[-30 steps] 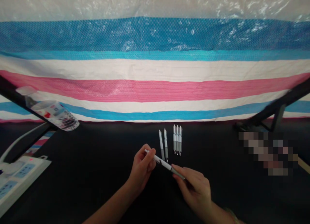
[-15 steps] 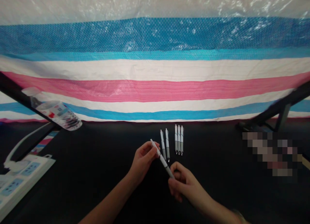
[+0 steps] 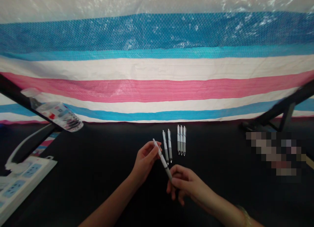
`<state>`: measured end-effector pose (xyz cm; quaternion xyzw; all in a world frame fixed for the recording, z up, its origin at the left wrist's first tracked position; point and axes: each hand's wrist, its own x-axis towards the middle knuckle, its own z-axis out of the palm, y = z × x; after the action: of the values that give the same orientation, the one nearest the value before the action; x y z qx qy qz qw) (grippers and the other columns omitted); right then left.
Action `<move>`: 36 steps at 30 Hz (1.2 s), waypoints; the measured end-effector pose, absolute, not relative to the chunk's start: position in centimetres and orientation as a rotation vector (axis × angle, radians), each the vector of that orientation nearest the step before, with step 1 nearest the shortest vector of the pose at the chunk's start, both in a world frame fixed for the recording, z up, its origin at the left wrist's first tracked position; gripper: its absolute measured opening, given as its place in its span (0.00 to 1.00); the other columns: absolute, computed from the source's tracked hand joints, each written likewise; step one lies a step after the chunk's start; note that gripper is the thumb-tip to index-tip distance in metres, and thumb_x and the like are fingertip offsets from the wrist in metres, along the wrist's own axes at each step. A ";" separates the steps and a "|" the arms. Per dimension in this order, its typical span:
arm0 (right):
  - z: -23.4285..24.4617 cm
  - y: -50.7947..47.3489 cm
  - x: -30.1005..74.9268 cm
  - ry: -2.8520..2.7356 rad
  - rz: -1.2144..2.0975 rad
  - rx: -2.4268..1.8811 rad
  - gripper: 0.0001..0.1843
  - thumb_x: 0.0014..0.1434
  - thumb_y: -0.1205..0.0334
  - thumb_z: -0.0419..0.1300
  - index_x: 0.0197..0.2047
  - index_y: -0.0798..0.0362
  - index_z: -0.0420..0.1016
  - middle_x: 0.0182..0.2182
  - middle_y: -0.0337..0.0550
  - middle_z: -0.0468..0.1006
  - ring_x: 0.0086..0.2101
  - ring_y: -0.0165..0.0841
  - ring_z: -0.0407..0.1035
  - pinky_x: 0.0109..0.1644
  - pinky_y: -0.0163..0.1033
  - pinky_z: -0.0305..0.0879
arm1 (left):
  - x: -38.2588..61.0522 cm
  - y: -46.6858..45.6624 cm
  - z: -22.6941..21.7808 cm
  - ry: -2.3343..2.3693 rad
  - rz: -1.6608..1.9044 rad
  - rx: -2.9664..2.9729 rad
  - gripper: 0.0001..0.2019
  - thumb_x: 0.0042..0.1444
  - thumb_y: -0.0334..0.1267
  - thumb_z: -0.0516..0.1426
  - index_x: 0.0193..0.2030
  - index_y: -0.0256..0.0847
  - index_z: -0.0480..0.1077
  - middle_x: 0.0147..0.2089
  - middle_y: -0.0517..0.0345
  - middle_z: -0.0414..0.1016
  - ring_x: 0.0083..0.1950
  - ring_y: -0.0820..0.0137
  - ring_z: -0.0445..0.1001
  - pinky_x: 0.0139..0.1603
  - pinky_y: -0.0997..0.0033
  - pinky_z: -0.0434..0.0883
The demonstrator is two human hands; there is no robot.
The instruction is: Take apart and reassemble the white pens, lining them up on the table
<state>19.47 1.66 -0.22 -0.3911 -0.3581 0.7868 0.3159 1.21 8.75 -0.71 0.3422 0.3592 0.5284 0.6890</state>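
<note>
A white click pen (image 3: 163, 161) with a grey grip slants between my two hands above the black table. My left hand (image 3: 146, 157) pinches its upper, white part between thumb and fingers. At the lower end, my right hand (image 3: 184, 181) closes thumb and forefinger on the grey grip, and the tip is hidden there. Just beyond my left fingertips lie two matching pens (image 3: 169, 143), side by side. To their right rests a tight row of three more pens (image 3: 181, 140), all with their clickers pointing away from me.
At the left stand a white power strip (image 3: 22, 181) with a plugged-in cable and a tilted clear plastic bottle (image 3: 60, 115). A black stand (image 3: 277, 109) is at the right, near a blurred-out patch. A striped plastic sheet (image 3: 157, 91) hangs behind the black table (image 3: 98, 174).
The held pen has tilted slightly steeper. My right hand has shifted a little left, its thumb and fingers now closer round the pen's lower end. The lying pens keep their places.
</note>
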 end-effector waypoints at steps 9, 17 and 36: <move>-0.4 1.8 19.7 -0.898 2.138 -1.022 0.25 0.60 0.43 0.63 0.43 0.59 0.72 0.34 0.52 0.82 0.28 0.34 0.77 0.21 0.28 0.63 | 1.2 8.8 -0.6 0.811 1.190 0.749 0.13 0.52 0.43 0.69 0.39 0.37 0.80 0.33 0.57 0.74 0.33 0.74 0.69 0.36 0.76 0.69; -0.1 1.9 19.6 -0.895 2.150 -1.045 0.24 0.58 0.42 0.64 0.41 0.56 0.68 0.33 0.49 0.82 0.27 0.34 0.78 0.20 0.28 0.63 | 1.2 8.7 -0.4 0.817 1.195 0.740 0.14 0.50 0.43 0.70 0.39 0.37 0.79 0.32 0.58 0.73 0.33 0.75 0.69 0.36 0.75 0.69; -0.3 2.1 19.8 -0.857 2.211 -1.010 0.23 0.56 0.47 0.68 0.43 0.54 0.65 0.33 0.48 0.83 0.26 0.35 0.79 0.20 0.28 0.65 | 1.1 8.8 -0.7 0.803 1.216 0.713 0.12 0.51 0.42 0.70 0.38 0.37 0.80 0.32 0.58 0.74 0.33 0.75 0.69 0.35 0.77 0.69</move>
<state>19.83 2.08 -0.35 -0.3764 -0.3195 0.8239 0.2784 1.11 8.85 -0.75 0.3188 0.3590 0.5433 0.6887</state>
